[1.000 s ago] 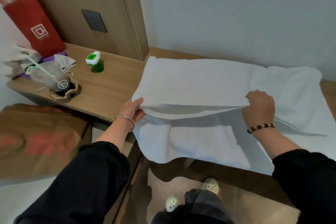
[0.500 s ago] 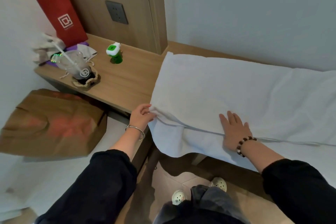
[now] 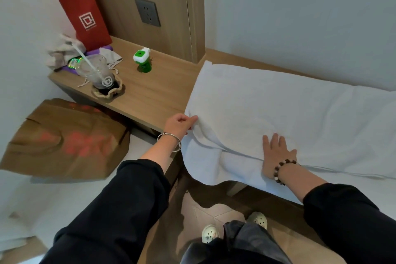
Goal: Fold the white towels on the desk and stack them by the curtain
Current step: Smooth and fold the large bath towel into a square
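Towel (image 3: pixel 278 109), folded over itself, lies on the counter (image 3: pixel 154 96), its near edge hanging off the front. Left hand (image 3: pixel 182 123) pinches the upper layer's left corner; right hand (image 3: pixel 276 154) lies flat with straight fingers on that layer's near edge. A cup (image 3: pixel 100 75) and red bag (image 3: pixel 83 10) stand well apart at the counter's left end.
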{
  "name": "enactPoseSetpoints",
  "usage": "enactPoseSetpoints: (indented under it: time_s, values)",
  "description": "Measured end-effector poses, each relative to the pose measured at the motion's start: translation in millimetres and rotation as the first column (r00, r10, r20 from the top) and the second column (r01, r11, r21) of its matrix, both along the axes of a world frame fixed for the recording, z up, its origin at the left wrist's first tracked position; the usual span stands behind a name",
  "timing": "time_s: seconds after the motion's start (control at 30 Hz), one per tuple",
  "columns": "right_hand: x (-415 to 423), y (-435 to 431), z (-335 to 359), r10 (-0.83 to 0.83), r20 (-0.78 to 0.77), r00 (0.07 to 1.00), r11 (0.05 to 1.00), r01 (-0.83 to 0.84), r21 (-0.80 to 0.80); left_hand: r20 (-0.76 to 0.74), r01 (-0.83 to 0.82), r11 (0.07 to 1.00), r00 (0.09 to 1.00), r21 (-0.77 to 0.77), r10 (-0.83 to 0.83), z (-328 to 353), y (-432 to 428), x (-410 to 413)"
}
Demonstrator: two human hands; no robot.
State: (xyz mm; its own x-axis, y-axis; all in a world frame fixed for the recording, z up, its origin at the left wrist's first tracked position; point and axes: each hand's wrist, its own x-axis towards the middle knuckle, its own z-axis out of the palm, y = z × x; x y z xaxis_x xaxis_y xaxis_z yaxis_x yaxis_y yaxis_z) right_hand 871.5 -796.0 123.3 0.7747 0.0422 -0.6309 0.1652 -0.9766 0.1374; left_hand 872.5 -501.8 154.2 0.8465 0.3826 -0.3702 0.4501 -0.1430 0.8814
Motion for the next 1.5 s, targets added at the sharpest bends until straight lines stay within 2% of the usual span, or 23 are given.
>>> enactPoseSetpoints:
  time_s: [0.13,0.23,0.37,0.47,0.53,0.63,0.67,0.83,0.9,0.97,1.03,1.07,1.1,1.13,1.17,1.2,1.3,1.33,1.37,1.4,1.43,1.47,1.5]
  values:
    - [-0.7,-1.1,-1.3,-0.002,-0.002,1.0,1.0,0.002,0.008,-0.057,-0.046,0.998,0.997,-0.048,0.043,3.7,0.8,6.7]
    - [-1.6,-1.7,-0.8,0.001,0.001,1.0,1.0,-0.001,0.007,-0.071,0.146,0.978,0.988,0.152,-0.136,-0.1,10.0,4.2]
    - [-3.3,0.9,1.6,0.001,-0.002,1.0,1.0,-0.001,0.003,-0.345,0.483,0.742,0.871,0.465,-0.351,-8.2,24.4,-1.6]
    - [-2.8,2.3,1.9,0.001,-0.001,1.0,1.0,-0.001,-0.004,-0.41,0.54,0.61,0.84,0.579,-0.355,-9.0,23.2,-2.8]
    - [-3.0,2.4,1.6,0.003,-0.001,1.0,1.0,-0.003,-0.009,-0.329,0.476,0.618,0.88,0.626,-0.344,-8.5,20.7,-4.1]
    - [-3.2,2.4,-0.5,0.0,0.005,1.0,1.0,0.001,-0.012,-0.123,0.276,0.805,0.961,0.525,-0.249,-12.0,18.4,-10.6]
    - [-3.0,2.6,-1.3,-0.003,0.007,1.0,1.0,0.003,-0.011,-0.07,0.227,0.834,0.973,0.504,-0.222,-12.5,17.5,-13.7]
    - [-3.2,0.8,-4.0,-0.018,0.022,1.0,1.0,0.018,0.009,0.104,0.017,0.706,0.986,0.708,-0.128,-18.3,15.5,-23.1]
    - [-4.0,0.3,-4.0,-0.02,0.044,0.999,0.999,0.018,0.029,0.094,-0.028,0.709,0.994,0.704,-0.055,-27.1,13.3,-28.9]
    - [-4.8,-3.4,-3.5,-0.019,0.108,0.994,0.996,0.01,0.085,-0.008,-0.038,0.828,0.999,0.56,0.051,-38.8,4.9,-34.1]
    - [-5.5,-12.3,-2.5,-0.02,0.189,0.982,0.987,-0.01,0.157,-0.102,-0.144,0.975,0.981,0.169,0.163,-48.8,-3.0,-36.6]
    - [-6.5,-17.5,-2.3,-0.02,0.215,0.976,0.983,-0.02,0.183,-0.163,-0.267,0.96,0.954,-0.088,0.251,-49.3,-4.9,-38.3]
    - [-7.7,-21.8,-2.4,-0.021,0.233,0.972,0.979,-0.027,0.202,-0.241,-0.386,0.867,0.916,-0.314,0.321,-48.6,-4.6,-40.0]
    - [-9.5,-24.5,-2.7,-0.026,0.249,0.968,0.976,-0.029,0.215,-0.292,-0.462,0.761,0.885,-0.455,0.362,-47.8,-3.2,-42.0]
    - [-11.9,-25.2,-3.6,-0.036,0.266,0.963,0.974,-0.025,0.223,-0.303,-0.475,0.716,0.88,-0.512,0.366,-46.6,-2.4,-43.8]
    - [-14.1,-23.9,-4.9,-0.049,0.286,0.957,0.974,-0.017,0.224,-0.288,-0.452,0.738,0.891,-0.5,0.35,-44.4,-3.2,-45.0]
    - [-17.6,-16.3,-6.5,-0.099,0.294,0.951,0.979,0.041,0.199,-0.162,-0.355,0.893,0.933,-0.276,0.321,-44.4,-13.5,-40.2]
    - [-17.5,-15.2,-6.7,-0.116,0.28,0.953,0.979,0.062,0.195,-0.114,-0.317,0.942,0.946,-0.106,0.305,-44.9,-17.8,-38.5]
    - [-16.7,-15.1,-6.9,-0.128,0.264,0.956,0.977,0.076,0.198,-0.062,-0.255,0.955,0.962,0.15,0.266,-46.0,-21.3,-36.2]
    - [-15.6,-15.6,-7.2,-0.137,0.25,0.959,0.975,0.086,0.204,-0.024,-0.119,0.869,0.989,0.481,0.149,-46.4,-24.0,-34.3]
    - [-14.1,-16.4,-7.8,-0.144,0.24,0.96,0.973,0.093,0.21,-0.032,0.053,0.672,0.999,0.738,-0.043,-47.6,-28.6,-32.0]
    - [-11.6,-17.0,-8.6,-0.15,0.236,0.96,0.971,0.099,0.216,-0.134,0.235,0.442,0.959,0.865,-0.248,-49.8,-34.6,-28.8]
    - [-8.3,-17.3,-9.1,-0.158,0.235,0.959,0.969,0.105,0.222,-0.256,0.39,0.293,0.878,0.873,-0.405,-56.1,-40.0,-25.2]
